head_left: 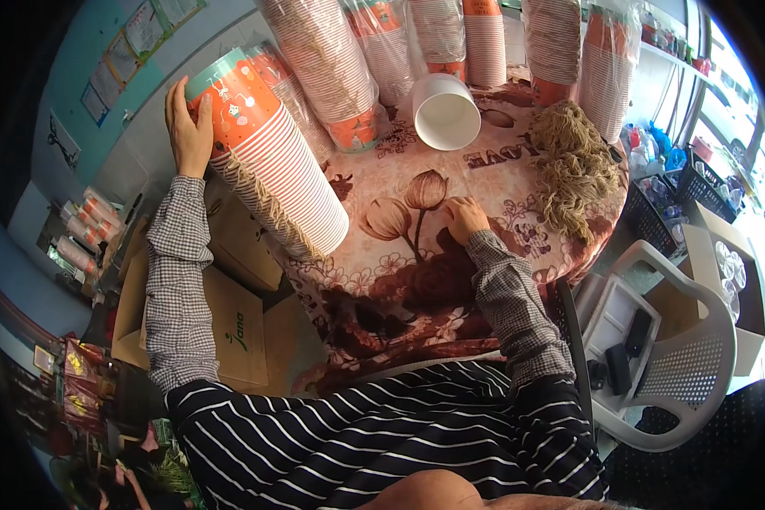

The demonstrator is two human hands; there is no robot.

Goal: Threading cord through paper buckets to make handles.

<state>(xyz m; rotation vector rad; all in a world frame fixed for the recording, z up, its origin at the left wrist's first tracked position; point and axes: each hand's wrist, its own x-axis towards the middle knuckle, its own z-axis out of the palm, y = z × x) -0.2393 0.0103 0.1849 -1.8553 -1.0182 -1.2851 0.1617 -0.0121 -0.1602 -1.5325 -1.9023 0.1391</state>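
A tall stack of paper cups point(274, 161), orange and teal with many pale rims, leans on the table's left side. My left hand point(191, 136) grips its far upper end, thumb on the near face and fingers around the outer side. Beige twine point(263, 200) runs lengthwise along this stack. On the patterned tablecloth point(382, 246) rests my right hand point(467, 219), its fingers curled in and no object visible in them. Beyond it a single white paper cup point(448, 115) shows its open mouth. A tangled heap of beige twine point(574, 166) lies to the right.
Several plastic-wrapped cup stacks point(319, 68) line the table's far side. A cardboard box point(229, 327) sits below the table's left edge. At right are a grey plastic chair point(684, 365) holding a white tray point(625, 327), black crates point(654, 212) and another box point(722, 293).
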